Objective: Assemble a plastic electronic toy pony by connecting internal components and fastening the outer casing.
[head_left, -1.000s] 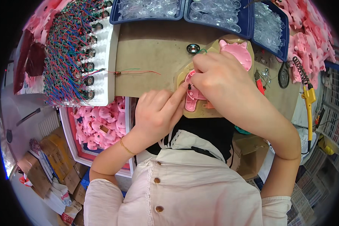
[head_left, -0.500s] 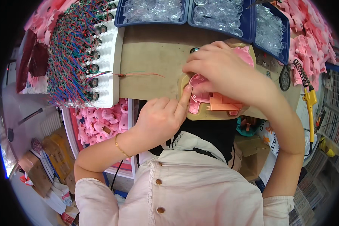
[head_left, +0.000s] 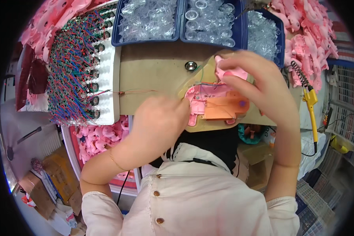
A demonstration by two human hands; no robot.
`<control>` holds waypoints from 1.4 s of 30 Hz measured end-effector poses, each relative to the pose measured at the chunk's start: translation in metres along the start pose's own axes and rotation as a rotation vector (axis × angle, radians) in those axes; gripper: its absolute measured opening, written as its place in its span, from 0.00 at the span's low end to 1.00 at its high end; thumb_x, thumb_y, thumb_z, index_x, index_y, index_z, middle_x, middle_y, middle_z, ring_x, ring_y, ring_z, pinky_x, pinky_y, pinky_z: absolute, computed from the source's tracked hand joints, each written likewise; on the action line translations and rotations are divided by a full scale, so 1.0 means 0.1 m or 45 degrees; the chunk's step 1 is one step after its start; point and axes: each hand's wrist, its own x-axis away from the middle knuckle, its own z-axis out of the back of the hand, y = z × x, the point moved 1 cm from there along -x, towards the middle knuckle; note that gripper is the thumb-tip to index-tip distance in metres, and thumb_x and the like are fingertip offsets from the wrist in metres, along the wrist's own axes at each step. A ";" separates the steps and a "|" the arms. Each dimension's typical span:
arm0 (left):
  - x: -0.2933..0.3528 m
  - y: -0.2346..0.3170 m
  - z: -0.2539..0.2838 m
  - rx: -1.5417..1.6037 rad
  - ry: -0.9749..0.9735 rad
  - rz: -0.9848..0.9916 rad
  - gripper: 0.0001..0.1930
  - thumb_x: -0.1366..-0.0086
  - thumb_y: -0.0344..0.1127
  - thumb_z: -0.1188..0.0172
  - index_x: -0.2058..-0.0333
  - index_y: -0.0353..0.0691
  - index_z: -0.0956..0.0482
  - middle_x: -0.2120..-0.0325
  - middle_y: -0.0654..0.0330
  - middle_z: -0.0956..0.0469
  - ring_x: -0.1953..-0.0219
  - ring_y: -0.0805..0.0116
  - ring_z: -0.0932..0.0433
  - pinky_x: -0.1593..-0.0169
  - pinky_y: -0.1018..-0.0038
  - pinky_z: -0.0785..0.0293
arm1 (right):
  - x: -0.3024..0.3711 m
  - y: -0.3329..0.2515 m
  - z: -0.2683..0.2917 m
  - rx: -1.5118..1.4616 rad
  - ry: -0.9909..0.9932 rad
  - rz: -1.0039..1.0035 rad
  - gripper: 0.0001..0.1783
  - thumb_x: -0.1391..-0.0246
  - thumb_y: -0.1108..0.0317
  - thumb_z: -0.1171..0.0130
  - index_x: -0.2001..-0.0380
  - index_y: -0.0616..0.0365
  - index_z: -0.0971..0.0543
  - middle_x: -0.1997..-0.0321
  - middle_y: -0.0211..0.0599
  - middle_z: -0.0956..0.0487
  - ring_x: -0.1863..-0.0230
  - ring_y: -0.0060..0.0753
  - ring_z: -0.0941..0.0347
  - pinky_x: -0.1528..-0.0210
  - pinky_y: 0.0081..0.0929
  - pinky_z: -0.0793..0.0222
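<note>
A pink plastic toy shell half point(head_left: 198, 106) lies in a yellowish holder point(head_left: 212, 126) on the bench before me. An orange box-like plastic part point(head_left: 223, 107) sits inside it, and thin wires run along its upper side. My left hand point(head_left: 159, 128) is at the shell's left end, fingers curled and smeared by motion, so what they hold is not visible. Over the shell's upper right end is my right hand point(head_left: 259, 80), thumb and forefinger apart and nothing visible held. A small round metal-coloured speaker point(head_left: 190, 65) rests on the bench beyond the holder.
At left, a white foam tray point(head_left: 116, 82) carries wired speakers and circuit boards. Blue bins point(head_left: 180, 21) of clear plastic parts stand at the back. Pink shells point(head_left: 308, 39) are heaped right, near a yellow-handled tool point(head_left: 310, 100) on a coiled cord. More pink parts point(head_left: 102, 135) fill a lower drawer.
My right hand has lifted off the shell's middle and opened, uncovering the wires and orange part. My left hand has drawn left and its pointing finger has curled. The view has shifted a little.
</note>
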 end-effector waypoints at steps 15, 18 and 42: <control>-0.62 -0.03 -0.31 1.307 0.205 0.553 0.06 0.39 0.29 0.41 0.69 0.31 0.24 0.73 0.60 0.22 0.69 0.72 0.22 0.64 0.77 0.28 | 0.88 -0.23 -0.18 -0.174 0.128 -0.214 0.05 0.57 0.73 0.38 0.77 0.58 0.25 0.69 0.36 0.27 0.65 0.38 0.29 0.63 0.32 0.34; -0.61 -0.05 -0.32 1.564 0.238 0.669 0.09 0.36 0.31 0.42 0.63 0.30 0.23 0.69 0.62 0.20 0.65 0.80 0.23 0.62 0.82 0.28 | 0.94 -0.22 -0.26 -0.170 -0.043 -0.193 0.05 0.56 0.73 0.38 0.75 0.58 0.24 0.68 0.36 0.25 0.65 0.36 0.28 0.64 0.31 0.33; -0.67 -0.14 -0.29 1.909 0.218 0.758 0.11 0.36 0.34 0.41 0.63 0.29 0.22 0.70 0.63 0.24 0.67 0.79 0.24 0.61 0.82 0.28 | 0.36 0.18 -0.53 -0.785 0.795 -0.389 0.09 0.48 0.81 0.43 0.62 0.66 0.24 0.62 0.36 0.23 0.63 0.21 0.26 0.61 0.19 0.28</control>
